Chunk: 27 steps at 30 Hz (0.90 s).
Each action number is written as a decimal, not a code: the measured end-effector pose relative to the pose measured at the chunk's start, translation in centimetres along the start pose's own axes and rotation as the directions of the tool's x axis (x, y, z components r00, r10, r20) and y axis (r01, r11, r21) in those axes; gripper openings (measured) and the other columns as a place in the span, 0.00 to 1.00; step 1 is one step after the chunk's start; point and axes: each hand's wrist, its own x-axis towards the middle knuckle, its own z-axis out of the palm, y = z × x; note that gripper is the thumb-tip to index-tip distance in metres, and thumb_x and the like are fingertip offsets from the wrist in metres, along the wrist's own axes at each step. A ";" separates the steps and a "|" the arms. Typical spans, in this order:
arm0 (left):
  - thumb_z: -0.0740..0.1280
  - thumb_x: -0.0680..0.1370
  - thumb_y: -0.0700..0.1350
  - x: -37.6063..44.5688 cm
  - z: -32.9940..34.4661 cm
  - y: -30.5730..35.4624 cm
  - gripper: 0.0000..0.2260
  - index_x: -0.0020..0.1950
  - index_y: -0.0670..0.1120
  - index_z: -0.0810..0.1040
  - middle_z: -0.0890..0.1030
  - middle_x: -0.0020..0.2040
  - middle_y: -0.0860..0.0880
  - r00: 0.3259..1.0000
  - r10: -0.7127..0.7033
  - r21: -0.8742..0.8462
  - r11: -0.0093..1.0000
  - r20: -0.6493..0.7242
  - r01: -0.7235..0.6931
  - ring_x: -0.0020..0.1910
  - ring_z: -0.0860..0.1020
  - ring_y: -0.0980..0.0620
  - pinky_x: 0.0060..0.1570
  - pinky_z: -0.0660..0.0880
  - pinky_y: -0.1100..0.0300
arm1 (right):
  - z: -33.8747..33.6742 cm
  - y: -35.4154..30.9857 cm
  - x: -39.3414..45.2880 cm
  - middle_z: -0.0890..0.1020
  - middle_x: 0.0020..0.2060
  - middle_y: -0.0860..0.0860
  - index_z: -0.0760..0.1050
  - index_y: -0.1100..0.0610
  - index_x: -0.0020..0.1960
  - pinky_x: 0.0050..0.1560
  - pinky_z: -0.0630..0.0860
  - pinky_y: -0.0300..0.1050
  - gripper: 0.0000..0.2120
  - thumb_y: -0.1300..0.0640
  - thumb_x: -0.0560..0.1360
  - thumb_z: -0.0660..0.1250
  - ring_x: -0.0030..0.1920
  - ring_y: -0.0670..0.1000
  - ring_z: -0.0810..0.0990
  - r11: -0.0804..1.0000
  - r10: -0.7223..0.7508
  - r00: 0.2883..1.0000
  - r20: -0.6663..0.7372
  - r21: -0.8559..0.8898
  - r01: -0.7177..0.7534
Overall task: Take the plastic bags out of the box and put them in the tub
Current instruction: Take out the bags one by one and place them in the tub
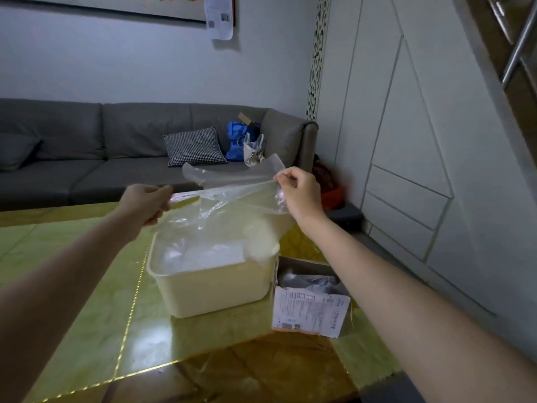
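A clear plastic bag (223, 207) hangs stretched between my two hands above the cream tub (215, 289). My left hand (146, 203) grips the bag's left edge, and my right hand (299, 190) pinches its right edge. The bag's lower part droops toward the tub's opening. Inside the tub lie more clear bags (200, 253). To the right of the tub stands the open cardboard box (311, 295) with a white shipping label on its front flap; dark, shiny plastic shows inside it.
Tub and box stand on a glossy green and brown table (96, 330). Behind it runs a grey sofa (87, 149) with a checked cushion (193, 146) and a blue bag (236, 141). White cabinets (406, 170) line the right wall.
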 end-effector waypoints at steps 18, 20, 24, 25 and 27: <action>0.70 0.70 0.58 3.8 6.4 -6.0 0.41 0.76 0.51 0.53 0.70 0.70 0.47 0.791 -0.244 0.822 0.280 0.561 -0.496 0.55 0.79 0.46 0.53 0.78 0.53 | 8.2 4.1 1.1 0.73 0.58 0.57 0.69 0.61 0.60 0.46 0.66 0.47 0.13 0.54 0.80 0.56 0.59 0.58 0.71 0.707 0.043 0.946 0.323 -0.678 0.200; 0.71 0.70 0.57 3.9 7.0 -6.0 0.41 0.76 0.50 0.53 0.69 0.70 0.46 0.782 -0.247 0.812 0.304 0.573 -0.499 0.58 0.78 0.45 0.56 0.76 0.51 | 7.7 2.8 1.1 0.69 0.61 0.55 0.70 0.57 0.63 0.55 0.67 0.48 0.15 0.52 0.79 0.60 0.62 0.56 0.67 0.639 -0.122 0.894 0.430 -0.655 0.403; 0.70 0.71 0.58 4.0 7.7 -6.1 0.40 0.76 0.50 0.54 0.67 0.71 0.46 0.779 -0.213 0.793 0.335 0.590 -0.509 0.61 0.75 0.46 0.59 0.74 0.53 | 8.7 2.1 0.2 0.68 0.68 0.54 0.65 0.53 0.71 0.64 0.68 0.51 0.32 0.41 0.72 0.68 0.67 0.57 0.68 0.729 0.255 0.579 0.774 -0.547 0.411; 0.70 0.70 0.60 3.9 7.6 -6.2 0.41 0.76 0.50 0.54 0.67 0.72 0.46 0.783 -0.219 0.795 0.351 0.583 -0.494 0.60 0.76 0.47 0.58 0.75 0.54 | 9.1 2.6 -0.1 0.67 0.70 0.54 0.62 0.54 0.72 0.65 0.68 0.53 0.35 0.42 0.72 0.69 0.67 0.57 0.67 0.702 0.338 0.533 0.775 -0.585 0.407; 0.69 0.71 0.60 3.7 6.9 -6.2 0.39 0.76 0.52 0.53 0.66 0.71 0.46 0.788 -0.231 0.796 0.393 0.570 -0.460 0.51 0.79 0.52 0.47 0.78 0.61 | 9.9 3.8 -0.4 0.68 0.69 0.54 0.61 0.55 0.73 0.64 0.69 0.53 0.33 0.45 0.73 0.68 0.66 0.58 0.69 0.639 0.437 0.502 0.747 -0.650 0.411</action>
